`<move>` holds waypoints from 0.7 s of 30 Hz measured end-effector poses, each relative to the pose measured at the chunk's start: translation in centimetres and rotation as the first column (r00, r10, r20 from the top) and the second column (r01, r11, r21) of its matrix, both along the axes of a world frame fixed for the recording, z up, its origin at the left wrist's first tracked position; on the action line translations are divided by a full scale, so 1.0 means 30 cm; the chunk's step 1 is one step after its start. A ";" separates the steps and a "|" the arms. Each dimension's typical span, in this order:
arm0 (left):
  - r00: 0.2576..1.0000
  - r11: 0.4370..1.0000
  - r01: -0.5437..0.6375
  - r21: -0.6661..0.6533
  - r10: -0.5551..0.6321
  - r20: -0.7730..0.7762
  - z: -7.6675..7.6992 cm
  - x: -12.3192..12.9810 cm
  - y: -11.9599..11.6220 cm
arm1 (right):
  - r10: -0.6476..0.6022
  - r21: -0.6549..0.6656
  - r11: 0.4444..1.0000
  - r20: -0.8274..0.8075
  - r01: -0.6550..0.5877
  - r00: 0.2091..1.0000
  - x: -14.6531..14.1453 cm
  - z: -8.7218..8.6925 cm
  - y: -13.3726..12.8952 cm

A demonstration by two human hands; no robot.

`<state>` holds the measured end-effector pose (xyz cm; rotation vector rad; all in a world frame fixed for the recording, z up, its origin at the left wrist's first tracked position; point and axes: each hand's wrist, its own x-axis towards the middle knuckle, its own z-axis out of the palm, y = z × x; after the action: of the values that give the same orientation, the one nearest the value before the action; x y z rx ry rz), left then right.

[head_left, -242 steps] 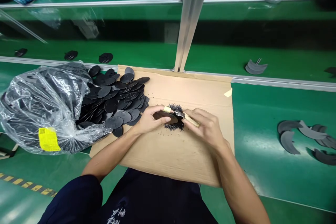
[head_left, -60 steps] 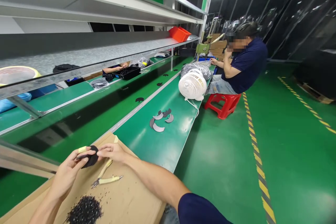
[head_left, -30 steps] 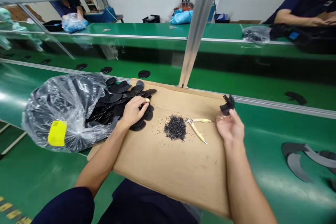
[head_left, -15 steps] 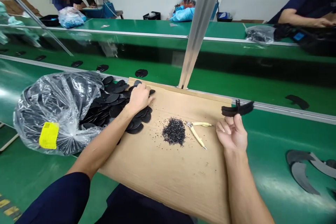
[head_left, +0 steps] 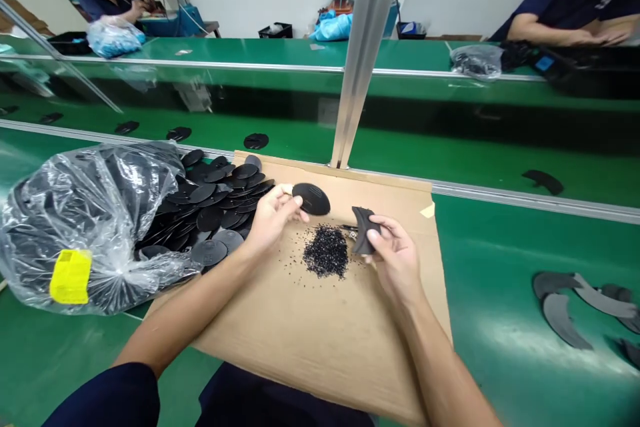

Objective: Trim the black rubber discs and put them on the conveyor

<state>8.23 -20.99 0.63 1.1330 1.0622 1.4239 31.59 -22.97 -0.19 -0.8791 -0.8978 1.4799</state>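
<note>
Between its thumb and fingers my left hand (head_left: 277, 213) pinches a black oval disc (head_left: 311, 199), tilted above the cardboard (head_left: 310, 333). Opposite it, my right hand (head_left: 397, 250) grips a curved black plastic piece (head_left: 364, 231), held nearly upright. The two parts are apart, with a short gap between them. Just below lies a heap of small black plastic bits (head_left: 326, 251). The nippers are mostly hidden behind my right hand. Left of my left hand, a pile of black oval discs (head_left: 207, 197) spills out of a clear plastic bag (head_left: 95, 213).
Several black discs (head_left: 256, 141) sit in a row on the green belt behind, with a curved part (head_left: 544, 181) at its right. More curved pieces (head_left: 565, 320) lie on the green table at right. A metal post (head_left: 357, 60) rises behind the cardboard. Two people work across the line.
My left hand has lifted a disc from the pile and moved right. My right hand has come left and inward, turning the curved piece upright and now covering most of the nippers.
</note>
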 end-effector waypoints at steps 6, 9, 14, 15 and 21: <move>0.990 0.988 0.135 -0.075 -0.132 0.042 -0.030 0.087 -0.103 | -0.028 0.024 0.999 0.150 0.025 0.988 -0.062 -0.009 -0.048; 0.992 0.989 0.123 -0.080 -0.124 -0.016 -0.045 0.087 -0.113 | 0.002 0.013 1.000 0.211 -0.005 0.977 -0.070 -0.008 -0.060; 0.994 0.993 0.073 -0.091 -0.079 -0.070 -0.063 0.070 -0.116 | 0.069 -0.050 0.997 0.223 -0.059 0.972 -0.075 -0.008 -0.071; 0.993 0.993 0.080 -0.081 -0.087 -0.080 -0.065 0.069 -0.117 | 0.083 -0.061 0.996 0.222 -0.071 0.971 -0.074 -0.008 -0.072; 0.962 0.995 0.099 0.025 -0.089 -0.257 -0.076 0.073 -0.135 | 0.160 -0.076 0.987 0.277 -0.144 0.947 -0.076 -0.001 -0.077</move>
<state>10.43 -25.05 -1.65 1.4043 1.1466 1.2511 29.30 -25.30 -0.21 -1.1019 -1.1614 1.5408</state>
